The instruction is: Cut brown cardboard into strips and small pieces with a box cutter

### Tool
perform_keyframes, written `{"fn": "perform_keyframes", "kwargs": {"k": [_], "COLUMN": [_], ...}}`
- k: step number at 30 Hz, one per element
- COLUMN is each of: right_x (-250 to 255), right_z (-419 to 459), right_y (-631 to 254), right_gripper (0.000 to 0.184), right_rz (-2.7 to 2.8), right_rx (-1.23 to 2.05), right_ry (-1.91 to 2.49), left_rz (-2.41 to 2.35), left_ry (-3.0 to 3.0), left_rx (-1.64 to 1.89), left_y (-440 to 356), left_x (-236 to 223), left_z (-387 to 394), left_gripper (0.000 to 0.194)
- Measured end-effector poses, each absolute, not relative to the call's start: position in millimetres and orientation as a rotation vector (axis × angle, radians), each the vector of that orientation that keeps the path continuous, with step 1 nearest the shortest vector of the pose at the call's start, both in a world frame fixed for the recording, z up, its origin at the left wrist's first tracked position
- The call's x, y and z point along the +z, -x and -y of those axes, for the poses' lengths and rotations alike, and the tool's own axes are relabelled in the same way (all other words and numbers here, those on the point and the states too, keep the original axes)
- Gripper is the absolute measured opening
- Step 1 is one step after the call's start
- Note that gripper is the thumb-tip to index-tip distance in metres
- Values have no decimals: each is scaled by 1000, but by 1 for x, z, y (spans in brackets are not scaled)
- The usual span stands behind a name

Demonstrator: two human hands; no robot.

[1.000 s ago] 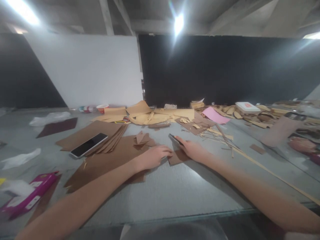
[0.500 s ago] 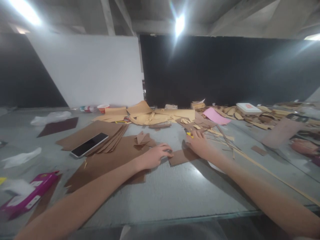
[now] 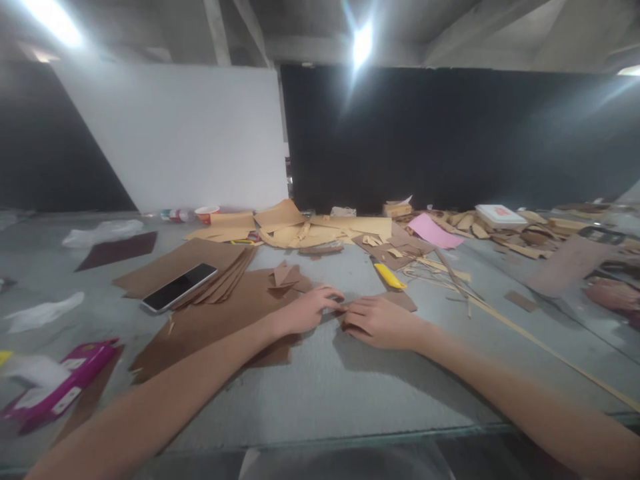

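A small brown sheet piece [image 3: 404, 301] lies on the grey table in front of me, its left part covered by my right hand [image 3: 383, 323]. That hand's fingers are curled together at the piece's left end. My left hand [image 3: 309, 311] meets it there, thumb and forefinger brought together at the same edge; the exact contact is hidden. Just beyond the right hand a yellow utility knife [image 3: 390, 275] rests on the table, out of both hands. Larger brown sheets [image 3: 215, 320] spread beneath and beside my left forearm, with a folded brown scrap [image 3: 284, 277] on top.
A phone [image 3: 180, 287] lies on stacked brown sheets. At left are a magenta tool or case [image 3: 65, 383] and crumpled plastic [image 3: 103, 233]. Tan offcuts [image 3: 325, 230], a pink sheet [image 3: 434, 232] and a white box [image 3: 500, 215] line the back. Another person's hand [image 3: 613, 293] shows at right.
My right hand has let go of the yellow knife, leaving it on the table, and moved left and nearer to the brown piece's left end. My left hand has barely shifted.
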State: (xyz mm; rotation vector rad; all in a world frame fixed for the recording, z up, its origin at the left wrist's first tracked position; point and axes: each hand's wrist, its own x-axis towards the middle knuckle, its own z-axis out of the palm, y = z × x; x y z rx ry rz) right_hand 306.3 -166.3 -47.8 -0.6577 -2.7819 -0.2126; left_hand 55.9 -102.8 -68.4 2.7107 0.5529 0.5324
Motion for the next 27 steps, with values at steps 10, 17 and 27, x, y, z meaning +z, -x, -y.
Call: {"fn": "perform_keyframes", "kwargs": {"k": [10, 17, 27], "right_x": [-51, -54, -50], "right_z": [167, 165, 168], "right_y": [-308, -309, -308], "right_gripper": [22, 23, 23], "right_rz": [2819, 2852, 2774], "right_rx": [-355, -421, -259], "right_ry": [612, 582, 662], "left_rz": [-568, -573, -573], "left_ry": [-2709, -2720, -2715], "left_rx": [527, 519, 494], "left_y": [-55, -55, -55], "left_x": [-72, -70, -66], "left_z": [100, 101, 102], "left_gripper": [67, 67, 68]}}
